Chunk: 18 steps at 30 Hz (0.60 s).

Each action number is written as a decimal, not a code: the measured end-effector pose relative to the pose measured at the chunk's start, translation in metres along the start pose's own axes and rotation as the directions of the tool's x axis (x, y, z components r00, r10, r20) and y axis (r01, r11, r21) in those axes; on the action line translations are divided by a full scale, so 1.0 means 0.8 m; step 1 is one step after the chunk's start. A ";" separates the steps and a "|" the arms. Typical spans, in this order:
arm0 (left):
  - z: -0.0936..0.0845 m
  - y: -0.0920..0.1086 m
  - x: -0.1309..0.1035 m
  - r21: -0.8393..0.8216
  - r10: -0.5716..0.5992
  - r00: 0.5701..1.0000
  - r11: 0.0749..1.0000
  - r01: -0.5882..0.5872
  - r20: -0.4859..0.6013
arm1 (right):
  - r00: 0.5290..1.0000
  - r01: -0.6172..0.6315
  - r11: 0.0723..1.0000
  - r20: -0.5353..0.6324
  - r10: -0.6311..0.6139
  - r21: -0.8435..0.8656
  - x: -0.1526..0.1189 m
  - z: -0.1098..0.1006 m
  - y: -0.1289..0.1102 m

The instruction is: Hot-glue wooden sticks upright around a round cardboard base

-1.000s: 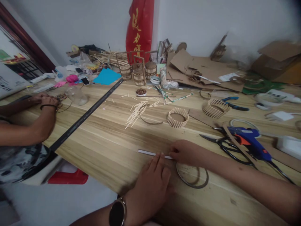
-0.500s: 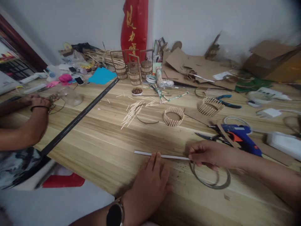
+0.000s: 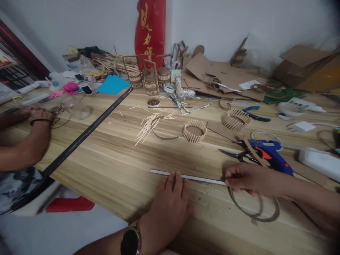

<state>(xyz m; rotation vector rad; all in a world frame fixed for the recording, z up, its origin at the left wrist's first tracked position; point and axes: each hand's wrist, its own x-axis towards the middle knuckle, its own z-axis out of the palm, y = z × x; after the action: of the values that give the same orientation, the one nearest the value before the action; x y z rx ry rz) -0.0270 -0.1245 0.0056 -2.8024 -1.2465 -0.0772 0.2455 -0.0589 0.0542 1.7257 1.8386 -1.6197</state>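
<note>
A narrow white strip (image 3: 204,179) lies along the wooden table. The fingertips of my left hand (image 3: 172,198) press down on it, with the hand flat and fingers stretched out. At the strip's right end, my right hand (image 3: 245,179) pinches it together with a thin brown band, whose curled part (image 3: 275,212) loops below the hand. Beyond my hands stand a ring of short sticks (image 3: 194,131) and a second stick ring (image 3: 236,119). Loose pale sticks (image 3: 147,129) lie to the left, beside a curved brown strip (image 3: 166,138).
A blue glue gun (image 3: 276,152) and black scissors (image 3: 236,154) lie beyond my right hand. Blue-handled pliers (image 3: 257,115), small lidded baskets (image 3: 151,83) and cardboard (image 3: 212,72) are further back. At left, another person's hands (image 3: 39,115) rest near a clear container (image 3: 79,109).
My right hand has moved right along the table, carrying the curled band. More of the white strip shows between my hands. My left hand has stayed nearly in place.
</note>
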 end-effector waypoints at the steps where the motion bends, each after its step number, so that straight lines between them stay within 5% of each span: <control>1: 0.000 0.000 0.000 -0.002 -0.001 1.000 1.000 0.001 0.006 | 1.000 -0.006 1.000 -0.005 0.006 -0.001 0.000 0.001 0.002; 18: -0.003 0.001 0.001 0.002 -0.002 1.000 1.000 0.002 0.014 | 0.987 -0.099 0.989 -0.135 0.084 -0.111 0.005 0.010 0.014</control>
<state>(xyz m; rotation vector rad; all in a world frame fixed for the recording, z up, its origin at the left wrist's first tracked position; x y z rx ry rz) -0.0259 -0.1249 0.0079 -2.8051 -1.2516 -0.0563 0.2490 -0.0649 0.0418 1.8736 1.8394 -1.3661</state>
